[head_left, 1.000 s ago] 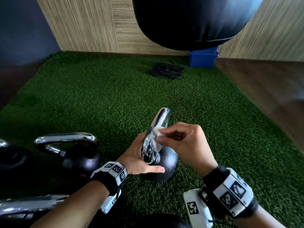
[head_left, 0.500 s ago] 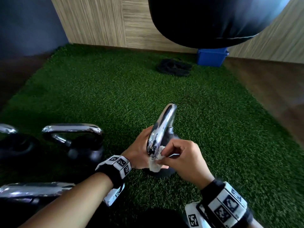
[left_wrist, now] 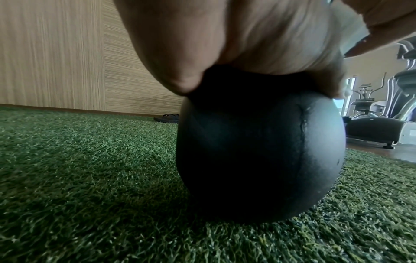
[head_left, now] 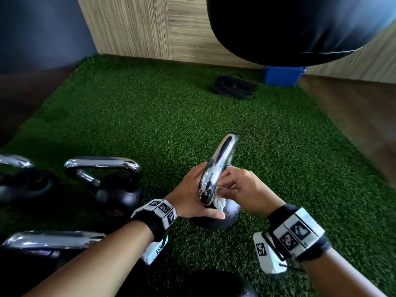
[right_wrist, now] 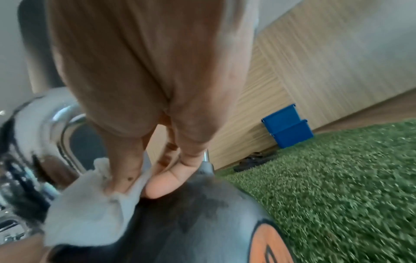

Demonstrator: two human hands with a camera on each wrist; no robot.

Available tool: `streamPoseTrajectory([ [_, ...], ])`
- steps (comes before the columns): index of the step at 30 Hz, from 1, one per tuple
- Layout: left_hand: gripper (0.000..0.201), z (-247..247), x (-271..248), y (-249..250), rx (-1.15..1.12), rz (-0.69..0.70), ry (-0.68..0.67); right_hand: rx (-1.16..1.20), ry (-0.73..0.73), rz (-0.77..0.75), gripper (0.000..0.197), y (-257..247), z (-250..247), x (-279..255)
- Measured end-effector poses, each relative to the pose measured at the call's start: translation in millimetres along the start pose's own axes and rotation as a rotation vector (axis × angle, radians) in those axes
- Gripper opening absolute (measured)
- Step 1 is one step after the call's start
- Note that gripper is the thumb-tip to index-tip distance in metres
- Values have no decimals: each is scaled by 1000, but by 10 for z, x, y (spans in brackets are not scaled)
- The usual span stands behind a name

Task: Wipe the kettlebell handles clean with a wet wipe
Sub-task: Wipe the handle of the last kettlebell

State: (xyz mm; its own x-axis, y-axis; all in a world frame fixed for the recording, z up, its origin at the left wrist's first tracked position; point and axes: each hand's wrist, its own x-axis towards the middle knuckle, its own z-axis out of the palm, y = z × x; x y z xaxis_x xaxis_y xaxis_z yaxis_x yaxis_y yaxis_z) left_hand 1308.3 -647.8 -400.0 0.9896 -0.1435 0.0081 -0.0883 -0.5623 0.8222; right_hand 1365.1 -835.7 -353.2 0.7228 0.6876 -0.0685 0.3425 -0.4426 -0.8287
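Note:
A black kettlebell with a chrome handle stands on the green turf in the middle of the head view. My left hand grips it where the handle meets the ball, thumb lying across the front of the ball. In the left wrist view the left palm rests on top of the ball. My right hand pinches a crumpled white wet wipe against the lower end of the handle. The right wrist view shows the wipe under the right fingers, beside the handle.
Three more kettlebells stand at the left, and a dark ball sits at the bottom edge. A black punching bag hangs overhead. Black sandals and a blue box lie by the wooden wall.
My right hand has slid the wipe from the upper part of the handle down to its lower end. The left hand has kept its hold on the kettlebell.

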Motion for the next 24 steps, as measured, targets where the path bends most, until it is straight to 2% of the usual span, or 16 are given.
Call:
streamPoseTrajectory([
  [2, 109, -5, 18, 46, -8, 96, 22, -40, -45, -5, 9, -53, -31, 29],
  [5, 100, 15, 78, 29, 10, 176, 49, 142, -69, -29, 14, -70, -27, 48],
  [7, 102, 20, 81, -17, -3, 187, 46, 166, -108, -18, 14, -65, -54, 81],
  [11, 108, 19, 84, -68, 45, 170, 17, 54, -238, -21, 14, -120, -135, 166],
  [13, 111, 23, 96, -93, 84, 151, 34, 118, -276, -62, 22, -130, -170, 190],
  [15, 111, 36, 97, -126, 78, 127, 52, 202, -292, -69, 20, -101, -182, 201],
  [17, 93, 33, 107, -142, 56, 143, 20, 330, -276, -49, 17, -58, -143, 199],
  [19, 68, 27, 111, -119, 78, 201, 22, 636, -232, -32, 20, -21, -48, 187],
  [21, 74, 21, 113, -106, 101, 276, 70, 946, -178, -19, 27, 21, 53, 189],
  [24, 76, 1, 99, -88, 94, 299, 79, 1097, -139, -47, 29, 68, 149, 201],
])
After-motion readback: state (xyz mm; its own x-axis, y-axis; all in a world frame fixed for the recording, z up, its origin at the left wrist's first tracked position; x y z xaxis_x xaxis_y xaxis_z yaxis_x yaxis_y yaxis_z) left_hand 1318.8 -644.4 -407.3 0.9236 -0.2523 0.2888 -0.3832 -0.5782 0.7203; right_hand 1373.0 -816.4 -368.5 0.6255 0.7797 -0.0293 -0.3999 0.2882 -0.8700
